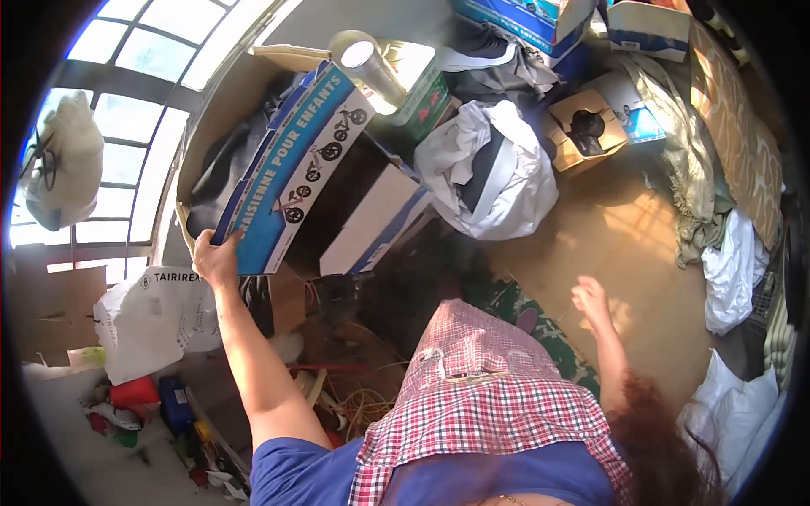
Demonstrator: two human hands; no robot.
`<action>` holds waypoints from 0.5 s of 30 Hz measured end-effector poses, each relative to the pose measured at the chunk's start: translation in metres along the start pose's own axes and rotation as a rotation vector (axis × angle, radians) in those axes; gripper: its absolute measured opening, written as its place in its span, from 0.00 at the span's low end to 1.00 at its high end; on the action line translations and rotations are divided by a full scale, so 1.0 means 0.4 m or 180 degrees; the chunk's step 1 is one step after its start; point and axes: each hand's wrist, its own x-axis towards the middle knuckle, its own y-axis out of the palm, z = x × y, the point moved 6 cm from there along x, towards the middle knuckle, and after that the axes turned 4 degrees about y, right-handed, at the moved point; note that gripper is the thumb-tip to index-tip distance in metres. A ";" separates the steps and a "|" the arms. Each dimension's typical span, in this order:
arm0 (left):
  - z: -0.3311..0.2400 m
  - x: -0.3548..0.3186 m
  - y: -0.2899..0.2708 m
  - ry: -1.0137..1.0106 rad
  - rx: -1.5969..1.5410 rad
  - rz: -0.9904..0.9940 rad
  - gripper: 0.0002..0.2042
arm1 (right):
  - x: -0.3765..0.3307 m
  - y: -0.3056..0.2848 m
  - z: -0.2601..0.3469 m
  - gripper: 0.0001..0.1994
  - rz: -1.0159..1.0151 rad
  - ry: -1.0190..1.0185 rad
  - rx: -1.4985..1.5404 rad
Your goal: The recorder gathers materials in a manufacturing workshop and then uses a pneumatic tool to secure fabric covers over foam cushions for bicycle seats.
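The left hand is raised, and its fingers are clamped on the lower corner of a blue box printed with small bicycles. The box is held tilted, its long side running up and to the right from the fingers. The right hand is held out over the brown floor; nothing is gripped, and its fingers are seen loosely curled and slightly apart.

Just right of the left fingers, a white carton is seen leaning beside the blue box. Below the left fingers, a white bag rests against a cardboard sheet, with small red and blue items scattered beneath it.

Between the two hands, a checked apron is worn by the person. Above the right fingers, a white sack is set on the floor. Farther off, an open brown box is placed, and beyond the blue box a tape roll is seen.
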 end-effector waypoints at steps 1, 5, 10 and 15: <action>0.026 0.004 0.008 -0.0099 -0.0150 0.0146 0.16 | -0.001 0.163 0.108 0.13 0.0565 -0.1162 -0.0209; 0.060 -0.013 0.019 -0.0089 -0.0350 0.0251 0.15 | -0.258 0.796 0.548 0.13 0.1883 -0.4053 -0.1579; 0.082 -0.006 0.072 0.0017 -0.0663 0.0375 0.14 | -0.123 1.243 0.494 0.12 0.1392 -0.4192 -0.3924; 0.010 -0.037 0.031 0.1061 -0.0665 0.0281 0.11 | -0.145 1.201 0.503 0.08 0.1198 -0.3877 -0.3669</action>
